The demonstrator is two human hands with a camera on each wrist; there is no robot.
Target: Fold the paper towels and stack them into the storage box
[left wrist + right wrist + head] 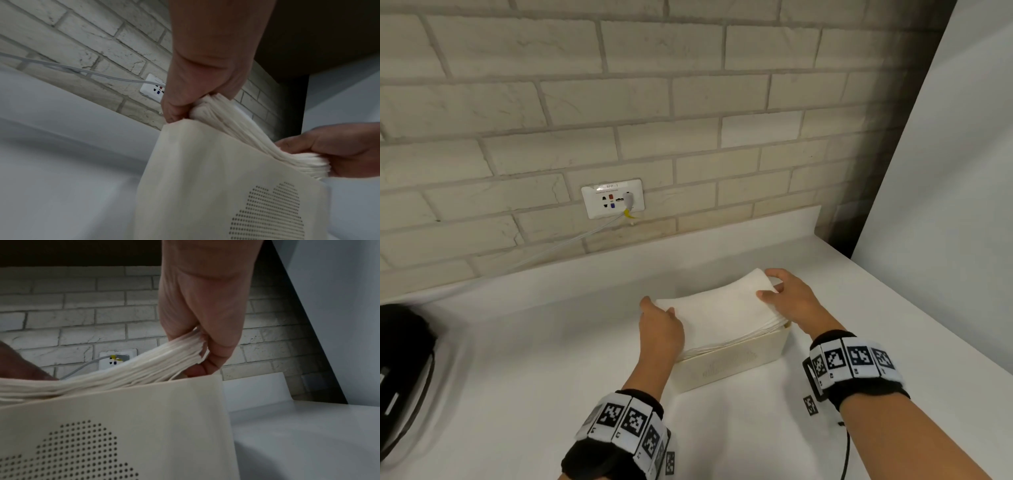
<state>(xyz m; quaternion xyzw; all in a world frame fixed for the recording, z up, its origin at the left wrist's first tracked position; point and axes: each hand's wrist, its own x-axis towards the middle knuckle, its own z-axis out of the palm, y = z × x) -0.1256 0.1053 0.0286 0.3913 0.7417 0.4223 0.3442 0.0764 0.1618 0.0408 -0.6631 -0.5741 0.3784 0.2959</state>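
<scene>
I can't see inside the perforated cream storage box [736, 363]. Left hand [659, 329] and right hand [789, 296] pinch the soft layered paper towel stack [719, 315] ends.

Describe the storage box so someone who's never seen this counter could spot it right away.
Start at the wall socket on the brick wall and look down to the white counter. The cream storage box sits there, between both hands. A patch of small holes marks its side, and white paper towels overfill it.
</scene>
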